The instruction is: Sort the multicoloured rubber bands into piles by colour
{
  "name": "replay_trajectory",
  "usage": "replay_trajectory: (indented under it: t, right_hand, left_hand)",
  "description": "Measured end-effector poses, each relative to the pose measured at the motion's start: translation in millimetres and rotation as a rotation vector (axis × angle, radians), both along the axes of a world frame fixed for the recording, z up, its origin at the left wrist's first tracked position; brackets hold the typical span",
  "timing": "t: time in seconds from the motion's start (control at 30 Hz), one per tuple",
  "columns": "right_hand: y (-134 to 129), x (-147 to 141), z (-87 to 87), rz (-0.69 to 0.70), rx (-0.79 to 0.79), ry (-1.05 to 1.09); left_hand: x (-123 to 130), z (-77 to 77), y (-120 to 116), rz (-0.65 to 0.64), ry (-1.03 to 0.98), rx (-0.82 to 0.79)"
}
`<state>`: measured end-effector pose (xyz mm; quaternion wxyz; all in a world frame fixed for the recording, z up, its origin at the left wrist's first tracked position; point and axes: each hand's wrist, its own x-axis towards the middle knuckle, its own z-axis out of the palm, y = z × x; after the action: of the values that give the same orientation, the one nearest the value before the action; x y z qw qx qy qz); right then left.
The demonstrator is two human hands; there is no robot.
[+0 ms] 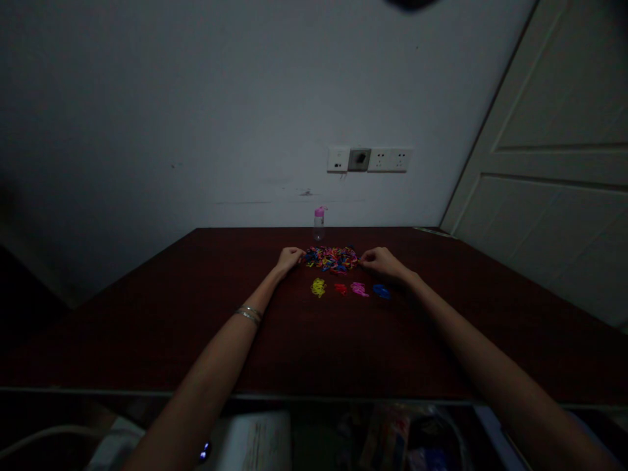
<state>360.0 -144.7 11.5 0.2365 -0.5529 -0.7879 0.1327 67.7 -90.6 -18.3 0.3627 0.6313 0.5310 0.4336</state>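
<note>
Below a dim grey wall (245, 118), a dark red surface (314, 353) spans the frame. At the frame's centre lies a mixed colourful pile (333, 258), the left hand (291, 258) at its left edge, the right hand (383, 261) at its right, fingers curled; whether either pinches anything I can't tell. Marks on the package (392, 432), lower right, are unreadable.
</note>
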Motion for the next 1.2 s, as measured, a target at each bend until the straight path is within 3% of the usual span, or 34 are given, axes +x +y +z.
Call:
replay_trajectory:
  t: [0.3, 0.4, 0.6, 0.9, 1.2]
  right_hand:
    - [-25.2, -45.5, 10.5, 0.346, -0.106, 0.028]
    - [-29.8, -53.1, 11.2, 0.400, -0.150, 0.003]
    - [-27.8, -46.8, 6.6, 0.337, -0.195, 0.075]
    - [-23.1, -16.6, 1.9, 0.182, -0.156, 0.190]
    - [-13.6, 0.4, -5.6, 0.107, -0.093, 0.143]
  left_hand:
    - [0.8, -1.6, 2.6, 0.006, -0.008, 0.004]
    - [1.1, -2.4, 2.1, 0.013, 0.006, 0.024]
    - [6.5, -2.8, 2.5, 0.031, 0.110, 0.144]
    - [29.0, 12.0, -13.6, -0.319, 0.477, 0.253]
    - [32.1, 14.8, -24.0, -0.220, 0.621, 0.221]
